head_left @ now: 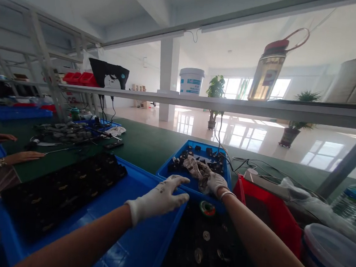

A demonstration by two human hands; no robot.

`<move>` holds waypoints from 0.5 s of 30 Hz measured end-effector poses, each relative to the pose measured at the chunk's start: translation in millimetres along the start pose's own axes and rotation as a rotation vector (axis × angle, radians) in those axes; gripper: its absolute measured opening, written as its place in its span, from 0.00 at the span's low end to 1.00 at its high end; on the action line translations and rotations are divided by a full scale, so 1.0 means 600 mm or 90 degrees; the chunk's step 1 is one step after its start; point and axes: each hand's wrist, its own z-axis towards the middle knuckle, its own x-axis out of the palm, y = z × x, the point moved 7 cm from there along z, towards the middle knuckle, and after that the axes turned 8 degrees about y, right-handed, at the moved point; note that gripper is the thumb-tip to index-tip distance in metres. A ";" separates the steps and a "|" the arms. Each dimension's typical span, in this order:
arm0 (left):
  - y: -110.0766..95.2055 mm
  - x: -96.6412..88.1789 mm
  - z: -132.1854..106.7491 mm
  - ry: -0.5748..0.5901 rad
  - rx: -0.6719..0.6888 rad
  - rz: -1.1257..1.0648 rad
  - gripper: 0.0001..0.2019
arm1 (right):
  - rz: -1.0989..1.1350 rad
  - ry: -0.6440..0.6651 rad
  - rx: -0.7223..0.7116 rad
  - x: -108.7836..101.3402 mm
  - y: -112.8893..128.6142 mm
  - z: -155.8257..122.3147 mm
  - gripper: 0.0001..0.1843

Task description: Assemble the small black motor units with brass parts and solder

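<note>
My right hand (216,183), in a white glove, grips a crumpled, stained cloth (195,168) at the near side of a small blue tray (161,171). Small dark parts (217,164) lie in that tray, some of them behind the cloth. My left hand (163,194), gloved too, hovers over the right edge of a large blue tray (121,245) with fingers and thumb apart and nothing between them. Black parts with round metal pieces (64,188) fill the left part of the large tray. More black parts with metal discs (206,235) lie below my right hand.
A red bin (270,218) and round plastic tubs (335,255) stand at the right, near a water bottle (353,198). Overhead, a shelf (230,107) crosses the view. Another person's hands (29,157) work at the left. Cables (247,162) lie on the green table (143,134).
</note>
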 end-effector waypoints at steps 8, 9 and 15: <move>0.042 0.015 0.157 -0.022 0.039 -0.206 0.34 | 0.203 -0.045 -0.213 -0.043 0.076 -0.031 0.13; 0.038 0.020 0.165 -0.009 0.050 -0.236 0.32 | 0.235 -0.036 -0.248 -0.046 0.088 -0.037 0.14; 0.039 0.020 0.180 -0.042 0.081 -0.320 0.15 | 0.334 0.050 -0.354 -0.059 0.135 -0.074 0.11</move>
